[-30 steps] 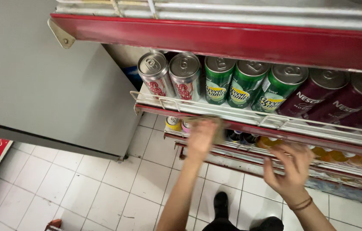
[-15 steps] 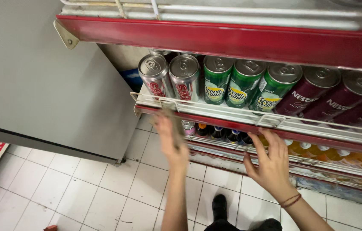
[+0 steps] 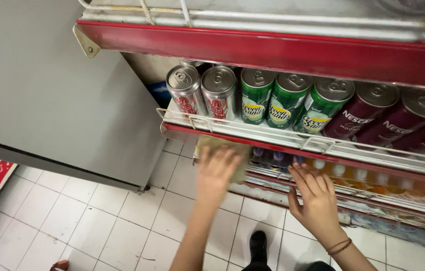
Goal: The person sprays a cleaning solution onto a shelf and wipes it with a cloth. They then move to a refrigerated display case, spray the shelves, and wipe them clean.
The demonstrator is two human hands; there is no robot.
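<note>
Hands shift since the earlier frames: left hand (image 3: pixel 216 173) now presses a tan cloth (image 3: pixel 222 150) flat against the lower shelf rail (image 3: pixel 273 173); right hand (image 3: pixel 315 193) rests open, fingers spread, empty, beside it.

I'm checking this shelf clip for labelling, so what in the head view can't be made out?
- Tan flat object at the left hand: motion-blurred and partly behind the hand, so its kind and the grip are unclear.
- Bottles on the lower wire shelf: hidden by the red shelf edge and the right hand.
- Dark maroon cans: cut off by the right frame edge.
- Top shelf contents: out of frame above.
</note>
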